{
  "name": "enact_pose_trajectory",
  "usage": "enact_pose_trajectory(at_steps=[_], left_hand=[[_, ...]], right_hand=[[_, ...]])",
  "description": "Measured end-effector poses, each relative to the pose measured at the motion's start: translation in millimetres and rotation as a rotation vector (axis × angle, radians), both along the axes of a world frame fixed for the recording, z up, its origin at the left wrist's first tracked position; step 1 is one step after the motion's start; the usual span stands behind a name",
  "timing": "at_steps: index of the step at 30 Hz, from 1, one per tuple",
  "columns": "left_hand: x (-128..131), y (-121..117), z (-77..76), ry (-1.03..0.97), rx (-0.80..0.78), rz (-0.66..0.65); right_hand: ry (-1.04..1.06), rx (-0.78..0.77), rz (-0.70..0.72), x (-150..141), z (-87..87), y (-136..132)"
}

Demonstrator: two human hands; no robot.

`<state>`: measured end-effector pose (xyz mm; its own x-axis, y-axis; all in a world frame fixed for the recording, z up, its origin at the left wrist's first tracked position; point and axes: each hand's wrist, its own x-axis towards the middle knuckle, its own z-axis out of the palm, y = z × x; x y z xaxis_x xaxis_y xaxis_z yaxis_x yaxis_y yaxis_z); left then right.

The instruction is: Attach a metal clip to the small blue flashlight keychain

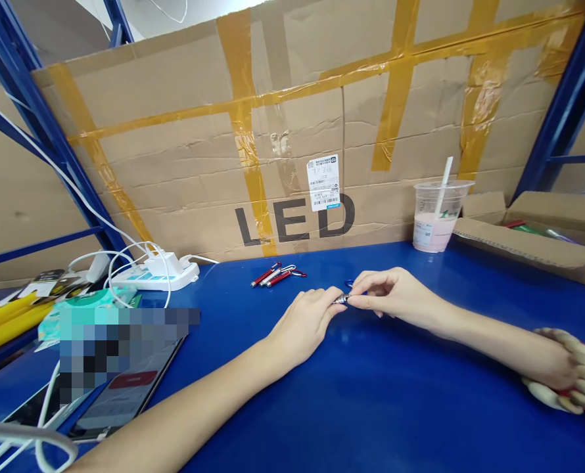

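Both hands meet near the middle of the blue tabletop (371, 407), fingertips together on one small keychain light (342, 299). The left hand (306, 323) lies flat, palm down, fingers stretched toward the right, its fingertips touching the silvery end of the light. The right hand (394, 297) comes in from the opposite side, thumb and forefinger pinched narrowly on the other end; a blue clip (348, 284) shows just behind the pinch.

The light's long axis runs roughly left to right, in line with the two forearms, low over or on the tabletop; contact with the surface cannot be told. It sits between the hands, equally near both; the right has the firmer pinch.

Behind and to the left, apart from the hands, three red lights (277, 274) lie in a loose bunch. Further back: a taped cardboard sheet (292, 131), a plastic cup (438, 220) with pink drink and straw. Far left: a white power strip (157, 272), a phone (125, 394).
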<state>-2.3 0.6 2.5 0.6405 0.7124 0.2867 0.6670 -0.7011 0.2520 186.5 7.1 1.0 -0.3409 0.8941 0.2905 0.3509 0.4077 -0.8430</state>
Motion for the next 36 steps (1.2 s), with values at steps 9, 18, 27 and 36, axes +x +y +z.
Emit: enact_pose_trajectory(at_steps=[9,18,27,36], left_hand=[[-3.5,3.8,-1.4,-0.027,-0.041,-0.179],[-4.6,3.2,-1.0,0.007,0.001,-0.191],[-4.3,1.4,1.2,0.005,0.013,-0.153],[-2.2,-1.3,-0.5,0.003,0.052,-0.052]], right_hand=[[-0.354,0.272,0.037,4.2,4.7,-4.4],[-0.647,0.466,0.054,-3.5,6.7,-19.6],[-0.471,0.202,0.105,-7.7,4.7,-16.4],[-0.446,0.237,0.048,-5.7,3.0,-11.4]])
